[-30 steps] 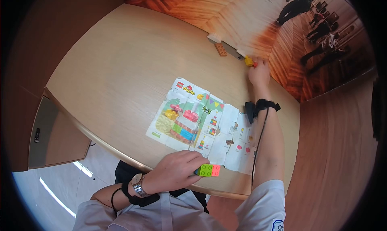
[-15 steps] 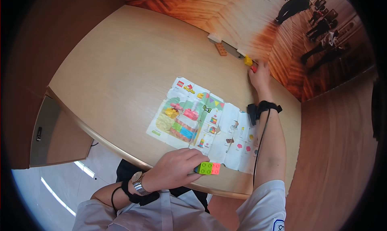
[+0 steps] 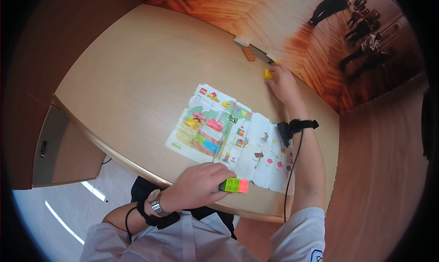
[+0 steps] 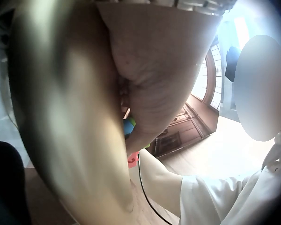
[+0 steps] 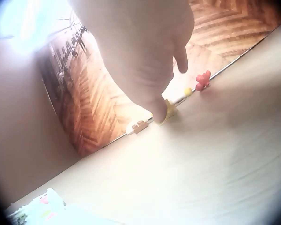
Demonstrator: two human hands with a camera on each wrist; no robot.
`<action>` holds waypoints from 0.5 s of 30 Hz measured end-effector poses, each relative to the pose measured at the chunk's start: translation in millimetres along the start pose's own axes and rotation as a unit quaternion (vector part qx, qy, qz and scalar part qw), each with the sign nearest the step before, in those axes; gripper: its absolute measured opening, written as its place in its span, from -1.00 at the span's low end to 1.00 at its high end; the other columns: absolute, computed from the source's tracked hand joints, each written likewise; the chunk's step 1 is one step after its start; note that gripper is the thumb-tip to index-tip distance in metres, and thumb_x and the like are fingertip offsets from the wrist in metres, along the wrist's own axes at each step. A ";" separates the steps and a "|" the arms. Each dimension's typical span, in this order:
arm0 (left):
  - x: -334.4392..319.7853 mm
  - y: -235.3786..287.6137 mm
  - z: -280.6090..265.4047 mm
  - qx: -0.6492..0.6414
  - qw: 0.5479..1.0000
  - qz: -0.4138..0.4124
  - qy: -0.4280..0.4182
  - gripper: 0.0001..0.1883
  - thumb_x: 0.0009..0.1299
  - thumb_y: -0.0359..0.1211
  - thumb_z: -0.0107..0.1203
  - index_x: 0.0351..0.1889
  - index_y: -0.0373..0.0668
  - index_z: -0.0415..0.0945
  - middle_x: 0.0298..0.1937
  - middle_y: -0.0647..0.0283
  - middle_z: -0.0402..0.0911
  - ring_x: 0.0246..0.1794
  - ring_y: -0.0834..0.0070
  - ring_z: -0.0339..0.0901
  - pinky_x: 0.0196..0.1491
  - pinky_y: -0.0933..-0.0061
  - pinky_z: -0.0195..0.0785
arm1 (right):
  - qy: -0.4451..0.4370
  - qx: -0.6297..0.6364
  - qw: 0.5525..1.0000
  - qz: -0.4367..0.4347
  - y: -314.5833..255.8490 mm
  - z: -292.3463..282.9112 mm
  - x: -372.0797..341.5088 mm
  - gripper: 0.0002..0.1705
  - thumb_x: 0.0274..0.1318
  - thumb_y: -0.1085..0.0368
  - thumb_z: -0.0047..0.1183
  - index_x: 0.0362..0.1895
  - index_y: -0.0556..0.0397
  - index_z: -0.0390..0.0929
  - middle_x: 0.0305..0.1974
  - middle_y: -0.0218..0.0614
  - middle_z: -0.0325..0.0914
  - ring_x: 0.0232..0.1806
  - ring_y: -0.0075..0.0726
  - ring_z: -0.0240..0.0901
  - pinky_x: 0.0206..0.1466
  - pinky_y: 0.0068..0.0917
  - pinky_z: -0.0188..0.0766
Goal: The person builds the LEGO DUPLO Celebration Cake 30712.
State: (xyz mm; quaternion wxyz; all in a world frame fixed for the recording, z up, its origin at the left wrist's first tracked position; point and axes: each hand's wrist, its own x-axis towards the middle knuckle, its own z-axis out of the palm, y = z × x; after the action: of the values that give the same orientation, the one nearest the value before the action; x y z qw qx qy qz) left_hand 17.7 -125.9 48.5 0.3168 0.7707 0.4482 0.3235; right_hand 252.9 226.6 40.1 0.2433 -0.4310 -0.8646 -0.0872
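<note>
Near the front edge of the table my left hand (image 3: 199,184) grips a stack of toy bricks, with a green brick (image 3: 233,185) and a coral-pink brick (image 3: 244,185) showing in the head view. In the left wrist view a blue brick (image 4: 129,125) peeks out beside the palm. At the back of the table my right hand (image 3: 286,86) pinches a yellow brick (image 3: 268,73) close over the tabletop. A red piece (image 5: 203,80) and a small yellow piece (image 5: 188,92) lie beyond that hand in the right wrist view; the head view hides the red one.
A printed instruction sheet (image 3: 208,134) lies unfolded between the hands. By the back panel (image 3: 256,19), an orange-brown brick (image 3: 248,53) sits on the table (image 3: 123,79). A black cable (image 3: 292,170) runs along the right forearm.
My right hand has let go of the red piece's side and come left, taking the yellow brick a little away from the back panel. The left hand keeps its grip, almost still.
</note>
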 end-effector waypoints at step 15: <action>-2.0 1.6 3.0 -0.008 0.999 0.013 0.038 -0.66 0.35 -0.29 0.38 0.03 -0.18 0.63 -0.06 0.16 0.69 0.00 0.12 0.66 0.04 0.15 0.55 | -0.236 0.349 0.907 0.031 -147.3 -164.4 -134.5 -0.58 0.09 0.33 0.42 0.07 0.15 0.71 -0.04 -0.08 0.72 -0.06 -0.07 0.70 0.03 -0.26 0.62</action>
State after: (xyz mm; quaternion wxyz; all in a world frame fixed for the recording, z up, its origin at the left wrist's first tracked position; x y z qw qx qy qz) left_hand 20.0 -128.9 47.5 0.3016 0.7614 0.4468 0.3601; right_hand 262.3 -17.5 124.6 0.1699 -0.3532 -0.8581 0.3317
